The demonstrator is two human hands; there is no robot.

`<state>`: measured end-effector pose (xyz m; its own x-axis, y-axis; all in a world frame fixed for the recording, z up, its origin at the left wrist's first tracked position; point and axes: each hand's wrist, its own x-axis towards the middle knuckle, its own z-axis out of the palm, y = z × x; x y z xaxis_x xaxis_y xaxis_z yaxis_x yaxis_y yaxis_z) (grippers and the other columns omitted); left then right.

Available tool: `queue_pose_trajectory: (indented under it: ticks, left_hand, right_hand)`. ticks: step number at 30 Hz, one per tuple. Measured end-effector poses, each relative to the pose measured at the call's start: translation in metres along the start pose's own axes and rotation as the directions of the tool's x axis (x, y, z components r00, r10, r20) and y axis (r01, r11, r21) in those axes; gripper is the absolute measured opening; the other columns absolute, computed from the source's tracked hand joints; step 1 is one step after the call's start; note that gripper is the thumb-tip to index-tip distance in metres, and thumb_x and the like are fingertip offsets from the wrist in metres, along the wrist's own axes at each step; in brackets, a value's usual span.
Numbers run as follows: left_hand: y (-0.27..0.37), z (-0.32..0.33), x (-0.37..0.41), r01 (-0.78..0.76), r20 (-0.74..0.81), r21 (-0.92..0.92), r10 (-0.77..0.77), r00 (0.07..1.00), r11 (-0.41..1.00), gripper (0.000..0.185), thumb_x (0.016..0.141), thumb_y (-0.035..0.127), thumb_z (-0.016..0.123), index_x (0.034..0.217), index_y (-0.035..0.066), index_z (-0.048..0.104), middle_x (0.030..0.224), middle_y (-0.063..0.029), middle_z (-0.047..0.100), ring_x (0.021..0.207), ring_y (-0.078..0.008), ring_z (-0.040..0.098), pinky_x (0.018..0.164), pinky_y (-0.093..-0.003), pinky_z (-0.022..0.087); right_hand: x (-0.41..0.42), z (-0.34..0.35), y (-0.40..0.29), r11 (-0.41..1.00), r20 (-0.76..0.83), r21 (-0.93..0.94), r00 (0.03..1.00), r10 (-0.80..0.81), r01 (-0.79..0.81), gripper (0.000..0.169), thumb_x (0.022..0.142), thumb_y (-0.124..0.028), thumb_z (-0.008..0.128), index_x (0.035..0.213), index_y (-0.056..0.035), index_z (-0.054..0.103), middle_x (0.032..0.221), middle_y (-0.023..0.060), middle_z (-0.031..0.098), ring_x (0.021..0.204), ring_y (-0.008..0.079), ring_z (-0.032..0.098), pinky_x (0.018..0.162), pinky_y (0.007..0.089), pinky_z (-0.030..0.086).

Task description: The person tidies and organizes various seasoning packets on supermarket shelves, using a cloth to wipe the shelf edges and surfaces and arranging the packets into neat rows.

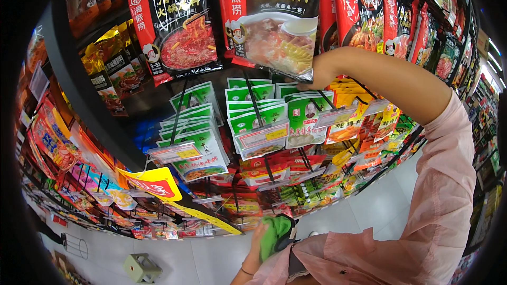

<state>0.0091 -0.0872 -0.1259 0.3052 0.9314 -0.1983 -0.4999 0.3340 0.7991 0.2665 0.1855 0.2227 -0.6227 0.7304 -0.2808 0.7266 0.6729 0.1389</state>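
My left hand [258, 236] is low in front of my body, closed around a bunched green cloth [273, 232] with a dark object beside it. My right hand [321, 72] reaches up to the lower right corner of a black and red hot pot seasoning packet [277, 27]. That packet hides most of its fingers, so its grip cannot be made out. To the left hangs a second hot pot seasoning packet [182, 35], showing a red broth. Below my right hand hang green and white seasoning sachets [307, 116] and orange-yellow sachets [344, 122].
Price tag holders [263, 134] jut out at the hook ends. A dark shelf upright [79, 83] runs down the left, with a yellow hanging sign [154, 184] near its lower part. On the tiled floor [214, 261] stands a green plastic stool [142, 268].
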Motion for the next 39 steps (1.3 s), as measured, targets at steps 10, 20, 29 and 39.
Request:
queue_pose_trajectory:
  ticks: [10,20,29,39]
  left_hand:
    - [-0.016,-0.010,-0.004,0.022,-0.006,-0.075,-0.022,1.000,0.997,0.030,0.097,0.026,0.050,0.119,0.007,0.054,0.098,-0.0011,0.060,0.080,-0.0084,0.057,0.070,-0.0213,0.046]
    - [-0.005,0.013,-0.017,0.025,-0.112,0.013,-0.023,0.993,1.000,0.029,0.097,0.028,0.051,0.117,0.008,0.054,0.092,0.0008,0.059,0.074,-0.0065,0.055,0.063,-0.0207,0.045]
    - [-0.015,0.000,-0.027,0.013,-0.123,0.062,-0.005,0.992,0.998,0.031,0.097,0.028,0.051,0.120,0.008,0.053,0.090,0.0014,0.058,0.075,-0.0063,0.054,0.063,-0.0200,0.044]
    - [-0.019,0.002,-0.023,0.017,-0.096,-0.003,-0.017,0.995,1.000,0.031,0.096,0.026,0.053,0.120,0.007,0.055,0.091,0.0010,0.060,0.075,-0.0060,0.056,0.065,-0.0208,0.046]
  right_hand:
    - [-0.033,-0.017,-0.058,0.958,0.049,0.086,0.962,0.269,-0.272,0.053,0.090,-0.033,0.055,0.134,-0.0051,0.044,0.126,0.0238,0.055,0.112,0.0363,0.054,0.098,0.0391,0.042]
    - [0.026,0.014,0.015,0.900,0.025,0.430,0.997,0.067,-0.072,0.057,0.086,-0.033,0.063,0.131,-0.0036,0.047,0.129,0.0210,0.054,0.119,0.0328,0.049,0.102,0.0365,0.037]
    - [-0.014,0.009,-0.029,0.994,-0.238,0.003,0.966,0.103,-0.105,0.043,0.085,-0.026,0.061,0.123,-0.0075,0.054,0.116,0.0195,0.060,0.105,0.0351,0.056,0.094,0.0380,0.046]
    - [0.020,0.020,0.011,0.995,-0.132,0.065,0.987,0.086,-0.078,0.027,0.081,-0.025,0.052,0.090,-0.0030,0.065,0.084,0.0212,0.066,0.076,0.0340,0.063,0.071,0.0441,0.049]
